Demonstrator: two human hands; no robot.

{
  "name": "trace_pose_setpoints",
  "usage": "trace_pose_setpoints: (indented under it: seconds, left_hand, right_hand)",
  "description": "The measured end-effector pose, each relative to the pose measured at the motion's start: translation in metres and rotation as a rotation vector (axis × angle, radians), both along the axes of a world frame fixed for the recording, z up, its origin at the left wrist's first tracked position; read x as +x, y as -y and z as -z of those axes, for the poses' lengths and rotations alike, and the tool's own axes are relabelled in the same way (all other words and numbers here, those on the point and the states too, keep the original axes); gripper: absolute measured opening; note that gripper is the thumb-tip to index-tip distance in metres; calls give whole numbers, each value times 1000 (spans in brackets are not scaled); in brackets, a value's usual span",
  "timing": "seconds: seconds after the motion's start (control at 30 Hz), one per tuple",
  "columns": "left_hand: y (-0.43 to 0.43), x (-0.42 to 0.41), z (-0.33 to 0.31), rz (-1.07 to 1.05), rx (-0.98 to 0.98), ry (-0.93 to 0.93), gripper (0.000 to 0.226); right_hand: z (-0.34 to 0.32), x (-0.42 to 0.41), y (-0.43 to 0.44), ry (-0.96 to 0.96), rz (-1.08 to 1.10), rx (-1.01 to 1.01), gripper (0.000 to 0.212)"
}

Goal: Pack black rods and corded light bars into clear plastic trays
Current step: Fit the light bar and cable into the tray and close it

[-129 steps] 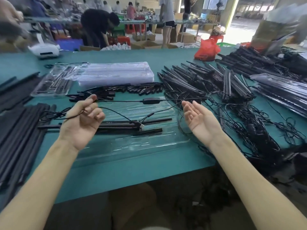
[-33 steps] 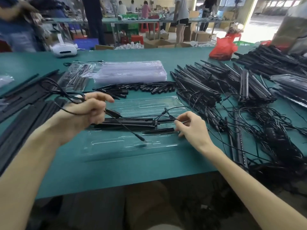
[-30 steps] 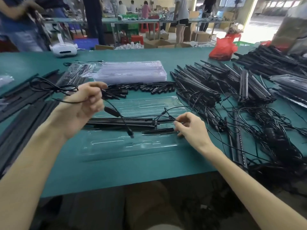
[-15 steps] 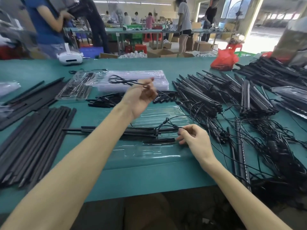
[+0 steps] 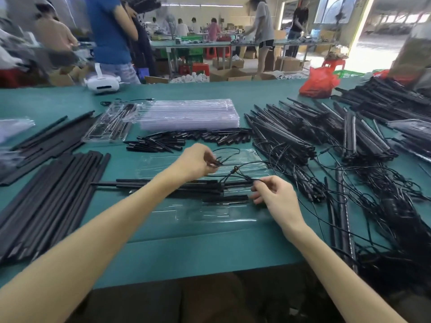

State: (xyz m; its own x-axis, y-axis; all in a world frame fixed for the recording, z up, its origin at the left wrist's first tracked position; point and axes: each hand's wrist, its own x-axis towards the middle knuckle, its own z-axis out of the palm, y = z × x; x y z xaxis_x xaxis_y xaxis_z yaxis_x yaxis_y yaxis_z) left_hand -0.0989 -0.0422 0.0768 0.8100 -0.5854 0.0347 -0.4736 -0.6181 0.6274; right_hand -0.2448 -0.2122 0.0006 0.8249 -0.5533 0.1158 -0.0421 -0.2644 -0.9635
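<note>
Clear tray half filled in front of you, cord in both your hands

The clear tray [image 5: 198,214] lies flat right before you, long side running left to right. Long black light bars [image 5: 168,185] lie lengthwise across its middle, their left ends poking past the tray's edge, and a short black piece [image 5: 225,198] sits just nearer you. A thin black cord [image 5: 242,164] rises from the bars' right end: your left hand [image 5: 196,163] pinches a bunched part over the tray's far half, your right hand [image 5: 275,197] pinches it near the right end. Loose black rods [image 5: 53,194] lie side by side at your left, a tangled heap of corded bars [image 5: 291,131] at your right, and a stack of empty trays [image 5: 189,113] beyond
</note>
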Motion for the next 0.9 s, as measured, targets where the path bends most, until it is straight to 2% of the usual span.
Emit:
trace_pose_setpoints:
  seconds: [0.13,0.23,0.3,0.37,0.5,0.63,0.77,0.9]
  left_hand:
    - [-42,5,16,-87,69,160,18]
    - [-74,12,28,16,180,245,22]
    - [-91,16,35,73,348,325,39]
    - [-102,17,41,76,420,386,49]
    - [-111,16,48,82,243,447,39]
    - [-108,15,49,104,119,427,29]
    - [-99,13,35,71,-18,311,17]
    - [-88,12,13,78,-84,206,19]
  right_hand:
    - [-2,2,0,-12,18,101,19]
    - [-5,3,1,-29,10,141,22]
    - [-6,4,0,-38,4,144,21]
    - [-7,4,-1,-45,-1,141,18]
    - [-11,1,-3,-75,-42,73,11]
    - [-13,-2,-3,-79,-61,53,15]
    - [-9,0,-4,-91,-17,24,13]
    - [-6,0,-3,-59,-6,60,10]
